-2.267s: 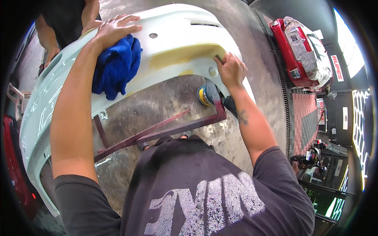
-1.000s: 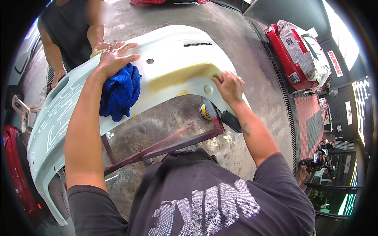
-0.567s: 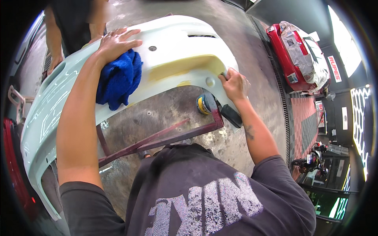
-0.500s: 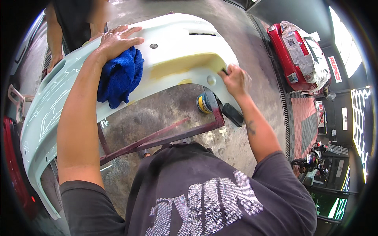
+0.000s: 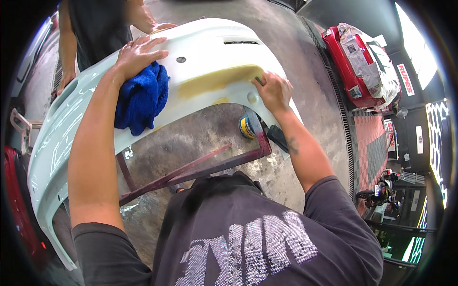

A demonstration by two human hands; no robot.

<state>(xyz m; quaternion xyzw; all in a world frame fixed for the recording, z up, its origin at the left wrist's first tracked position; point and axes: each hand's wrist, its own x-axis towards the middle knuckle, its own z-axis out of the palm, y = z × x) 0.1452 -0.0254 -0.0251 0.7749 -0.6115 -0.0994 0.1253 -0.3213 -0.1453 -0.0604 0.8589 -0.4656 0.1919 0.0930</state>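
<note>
Shifting toward ten o'clock since the previous frame, the right hand (image 5: 276, 90) is pinching a small dark piece (image 5: 259, 81) (it is mostly hiding behind the fingers) at the three-o'clock end of the yellowish patch (image 5: 219, 81). Curving from two o'clock over the top to eight, the pale bumper (image 5: 205, 44) is bearing that patch. Near ten o'clock, the left hand (image 5: 137, 56) is resting unclenched, fingers spreading on the bumper, a blue cloth (image 5: 142, 99) lying just below. At eleven, a co-worker's hand (image 5: 163, 27) is lying along the far edge.
</note>
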